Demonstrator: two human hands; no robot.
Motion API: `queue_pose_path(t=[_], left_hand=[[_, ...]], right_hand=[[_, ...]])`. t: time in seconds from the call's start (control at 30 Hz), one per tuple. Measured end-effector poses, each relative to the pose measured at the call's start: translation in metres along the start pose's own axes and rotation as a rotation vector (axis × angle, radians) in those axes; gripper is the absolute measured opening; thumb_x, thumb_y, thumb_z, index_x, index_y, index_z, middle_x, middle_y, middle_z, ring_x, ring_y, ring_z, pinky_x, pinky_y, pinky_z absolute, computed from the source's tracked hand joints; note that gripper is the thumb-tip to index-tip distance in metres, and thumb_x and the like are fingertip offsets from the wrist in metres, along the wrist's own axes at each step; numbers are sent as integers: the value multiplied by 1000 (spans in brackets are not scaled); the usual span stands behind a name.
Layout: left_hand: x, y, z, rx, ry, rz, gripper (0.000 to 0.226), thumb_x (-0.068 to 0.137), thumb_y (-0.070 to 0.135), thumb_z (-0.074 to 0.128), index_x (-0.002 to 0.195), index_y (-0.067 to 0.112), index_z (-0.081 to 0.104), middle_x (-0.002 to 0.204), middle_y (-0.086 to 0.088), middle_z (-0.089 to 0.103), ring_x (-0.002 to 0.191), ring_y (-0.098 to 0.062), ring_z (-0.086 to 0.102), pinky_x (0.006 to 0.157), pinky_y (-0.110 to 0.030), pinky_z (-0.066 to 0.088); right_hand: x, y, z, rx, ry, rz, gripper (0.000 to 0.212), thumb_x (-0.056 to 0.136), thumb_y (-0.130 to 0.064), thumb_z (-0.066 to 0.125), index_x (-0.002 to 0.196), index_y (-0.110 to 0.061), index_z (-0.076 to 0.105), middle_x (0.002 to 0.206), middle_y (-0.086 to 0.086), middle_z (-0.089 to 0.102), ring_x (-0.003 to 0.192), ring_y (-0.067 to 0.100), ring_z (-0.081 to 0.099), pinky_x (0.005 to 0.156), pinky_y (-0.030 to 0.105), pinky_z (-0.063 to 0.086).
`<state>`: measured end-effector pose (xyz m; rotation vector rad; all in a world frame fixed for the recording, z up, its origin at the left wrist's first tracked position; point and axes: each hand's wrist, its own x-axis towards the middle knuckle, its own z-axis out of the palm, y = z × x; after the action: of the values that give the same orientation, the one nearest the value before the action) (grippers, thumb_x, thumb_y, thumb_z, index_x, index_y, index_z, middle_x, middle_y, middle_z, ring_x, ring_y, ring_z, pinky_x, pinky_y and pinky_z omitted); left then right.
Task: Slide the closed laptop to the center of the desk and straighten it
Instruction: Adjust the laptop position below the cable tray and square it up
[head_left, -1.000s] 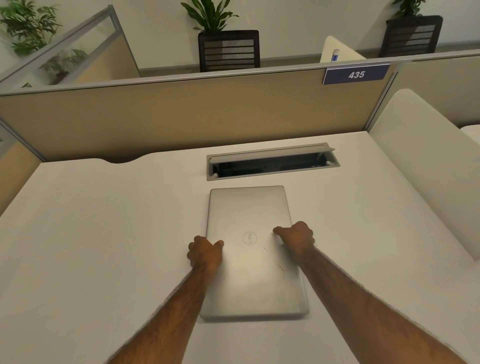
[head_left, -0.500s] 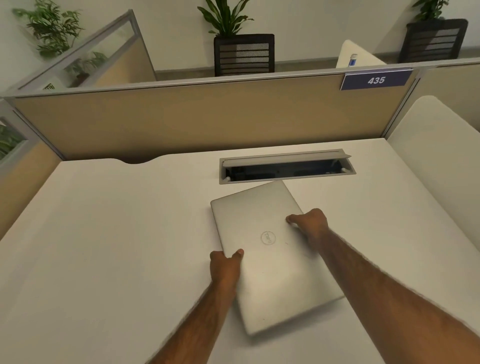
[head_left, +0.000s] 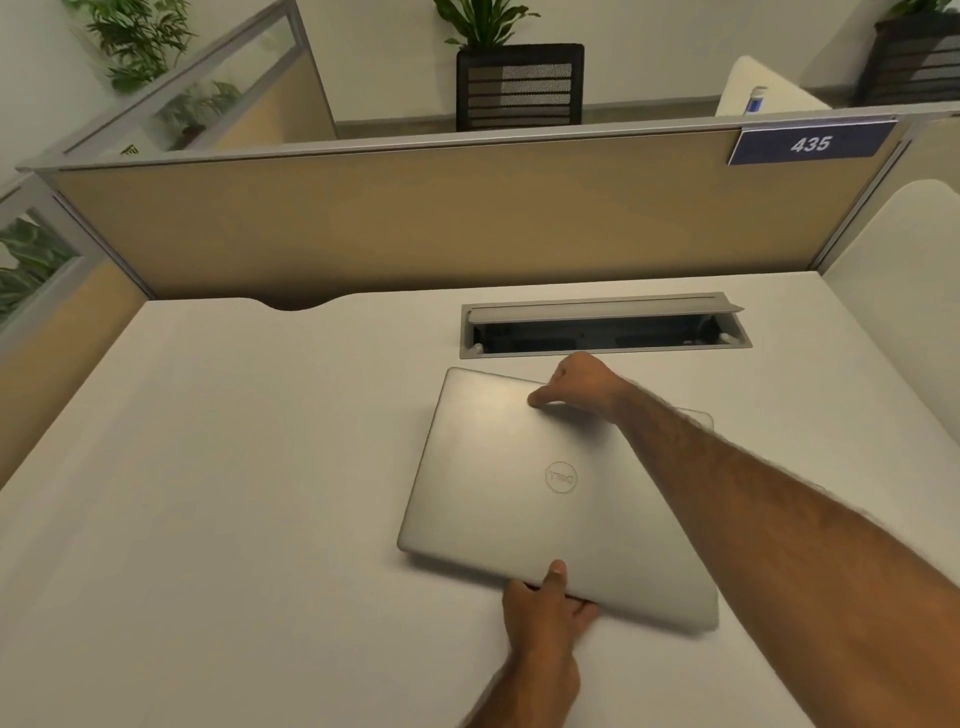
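Note:
A closed silver laptop (head_left: 498, 499) with a round logo lies on the white desk (head_left: 218, 493), turned so its long sides run left to right and slightly askew. My left hand (head_left: 545, 608) grips its near edge, thumb on the lid and fingers under it. My right hand (head_left: 576, 384) holds the far edge, thumb pressed on the lid. My right forearm crosses over the laptop's right part and hides it.
An open cable tray (head_left: 602, 332) is set into the desk just behind the laptop. A tan partition (head_left: 415, 218) with a "435" sign (head_left: 810, 143) closes the back. A white side panel (head_left: 904, 291) stands at the right.
The laptop has been rotated counter-clockwise from lengthwise to crosswise. My left hand shifted from its left side to the near edge, my right hand to the far edge.

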<state>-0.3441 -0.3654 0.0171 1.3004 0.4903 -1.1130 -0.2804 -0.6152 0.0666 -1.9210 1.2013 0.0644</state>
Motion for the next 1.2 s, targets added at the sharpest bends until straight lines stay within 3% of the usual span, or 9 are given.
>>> queue_pose_path(t=[0.13, 0.27, 0.43, 0.67, 0.8, 0.9, 0.97, 1.1, 1.2], left_hand=[[0, -7, 12, -70, 13, -34, 14, 96, 2, 57, 110, 5, 57, 115, -22, 67, 79, -31, 70, 49, -32, 60], [3, -10, 22, -93, 27, -66, 27, 97, 0, 54, 124, 1, 54, 116, -21, 66, 74, -30, 69, 48, -32, 60], [4, -16, 32, -138, 33, -100, 31, 97, 0, 53, 127, 8, 54, 119, -21, 66, 77, -30, 70, 51, -33, 61], [4, -17, 41, -159, 96, -142, 38, 97, -1, 53, 132, 12, 52, 123, -21, 64, 83, -34, 68, 49, -34, 59], [2, -10, 47, -143, 105, -221, 39, 95, 0, 56, 133, 6, 50, 120, -23, 61, 92, -38, 63, 64, -41, 58], [2, -6, 51, -57, 95, -239, 38, 96, 3, 52, 134, -2, 50, 108, -18, 58, 73, -26, 60, 62, -34, 56], [2, -2, 56, -11, 101, -248, 38, 96, 3, 48, 133, -6, 50, 112, -20, 59, 68, -22, 56, 68, -35, 55], [-2, 3, 59, -104, 97, -310, 30, 93, 3, 50, 121, -4, 58, 115, -22, 61, 88, -32, 60, 92, -45, 56], [-8, -2, 56, -171, 87, -252, 31, 89, 5, 54, 120, 2, 58, 123, -20, 60, 104, -36, 62, 96, -45, 54]], right_hand=[[12, -3, 5, -67, -56, -40, 45, 71, -41, 88, 80, -2, 69, 82, 10, 64, 76, 21, 57, 65, 35, 42], [21, 5, 8, -107, -62, -52, 41, 73, -40, 86, 75, -8, 61, 78, 10, 58, 72, 22, 51, 64, 34, 37], [26, 12, 12, -153, -89, -69, 40, 76, -38, 83, 75, -9, 55, 77, 11, 51, 72, 23, 46, 65, 34, 33], [31, 19, 20, -182, -98, -67, 40, 82, -40, 78, 87, -2, 69, 86, 13, 64, 78, 22, 57, 66, 34, 42], [34, 17, 24, -217, -85, -89, 39, 83, -42, 77, 92, -5, 66, 95, 12, 66, 85, 22, 58, 70, 34, 44], [34, 16, 28, -265, -60, -112, 36, 85, -45, 74, 94, -14, 60, 96, 4, 61, 90, 21, 57, 73, 33, 42], [33, 18, 29, -307, -34, -133, 37, 85, -47, 72, 99, -15, 59, 100, 3, 59, 93, 21, 56, 75, 33, 42], [34, 21, 31, -362, -5, -166, 44, 86, -50, 69, 110, -14, 62, 105, 2, 56, 96, 21, 54, 78, 33, 42], [34, 24, 34, -383, 16, -175, 49, 86, -52, 68, 116, -13, 64, 109, 3, 58, 98, 21, 54, 81, 34, 45]])
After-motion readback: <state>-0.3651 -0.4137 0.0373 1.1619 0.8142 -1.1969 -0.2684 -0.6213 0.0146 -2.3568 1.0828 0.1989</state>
